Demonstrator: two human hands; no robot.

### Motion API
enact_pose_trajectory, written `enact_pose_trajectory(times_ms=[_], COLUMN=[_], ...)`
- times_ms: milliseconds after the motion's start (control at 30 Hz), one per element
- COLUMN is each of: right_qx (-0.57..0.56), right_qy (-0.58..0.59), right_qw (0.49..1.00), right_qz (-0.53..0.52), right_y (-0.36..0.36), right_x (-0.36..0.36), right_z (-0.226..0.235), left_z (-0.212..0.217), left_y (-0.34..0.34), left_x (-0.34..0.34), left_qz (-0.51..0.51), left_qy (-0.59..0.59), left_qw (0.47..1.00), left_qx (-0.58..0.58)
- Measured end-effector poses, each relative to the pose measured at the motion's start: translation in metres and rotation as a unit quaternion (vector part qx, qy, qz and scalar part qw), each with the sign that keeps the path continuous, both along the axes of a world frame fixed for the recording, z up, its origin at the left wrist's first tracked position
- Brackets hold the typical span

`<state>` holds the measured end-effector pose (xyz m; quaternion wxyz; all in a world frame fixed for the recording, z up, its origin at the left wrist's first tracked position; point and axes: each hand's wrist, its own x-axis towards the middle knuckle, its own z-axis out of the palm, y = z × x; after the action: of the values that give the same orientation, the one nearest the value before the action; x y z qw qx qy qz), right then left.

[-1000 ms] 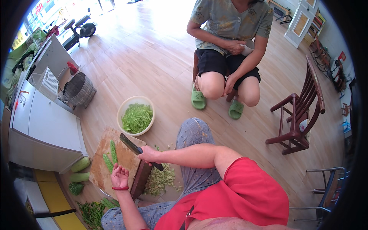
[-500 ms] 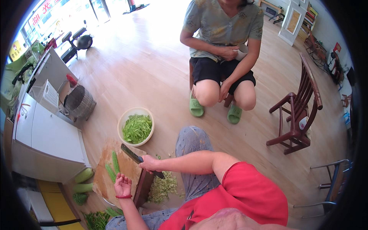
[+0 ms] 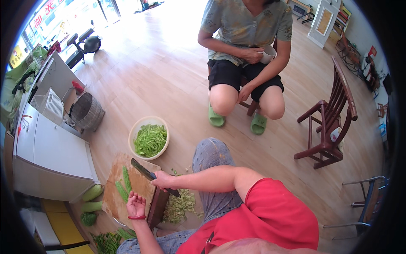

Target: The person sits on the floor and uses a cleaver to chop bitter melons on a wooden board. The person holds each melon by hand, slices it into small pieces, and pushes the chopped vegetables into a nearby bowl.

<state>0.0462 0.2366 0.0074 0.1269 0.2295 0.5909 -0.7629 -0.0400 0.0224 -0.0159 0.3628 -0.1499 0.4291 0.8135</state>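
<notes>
Your right hand is wrapped around the handle of the dark knife, its blade pointing to 10 o'clock over the board. Your left hand is turned palm up at the board's near edge, its fingers loosely curled; nothing shows in the palm, and you can't tell from here whether the fingertips touch a gourd.

The two long green gourd pieces, the nearer and the farther, lie on the wooden cutting board, at about 11 o'clock from your left hand. Expect them to be light, crisp and fairly stiff, snapping rather than bending, perhaps slick if wet. Pin each near its middle, fingertips tucked back from the edge. The knife should be the heavier, stiffer thing; keep your hold close behind the blade. The bowl of green strips sits at 1 o'clock from the board.
</notes>
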Motion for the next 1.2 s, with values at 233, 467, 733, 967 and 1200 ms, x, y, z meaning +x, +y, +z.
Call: enact_pose_trajectory(times_ms=[233,467,733,967,1200], right_qx=[0.008,0.011,-0.008,0.000,-0.009], right_qy=[0.005,0.009,0.006,-0.006,-0.002], right_qw=[1.000,1.000,1.000,1.000,1.000], right_qz=[0.007,0.007,0.019,0.012,0.015], right_y=[-0.001,-0.002,-0.002,-0.002,-0.004], right_x=[-0.001,-0.001,0.001,0.000,0.000], right_z=[-0.005,-0.009,0.004,-0.002,-0.001], left_z=[0.000,0.001,0.003,0.005,0.009], left_y=[-0.006,-0.007,-0.010,-0.006,-0.009], left_x=[0.001,0.004,0.006,0.009,0.012], left_qz=[0.011,0.010,0.017,0.032,0.034], left_qy=[0.003,0.002,0.011,0.001,-0.005], left_qw=[1.000,1.000,1.000,0.999,0.999], left_qx=[0.000,0.006,0.009,0.014,-0.003])
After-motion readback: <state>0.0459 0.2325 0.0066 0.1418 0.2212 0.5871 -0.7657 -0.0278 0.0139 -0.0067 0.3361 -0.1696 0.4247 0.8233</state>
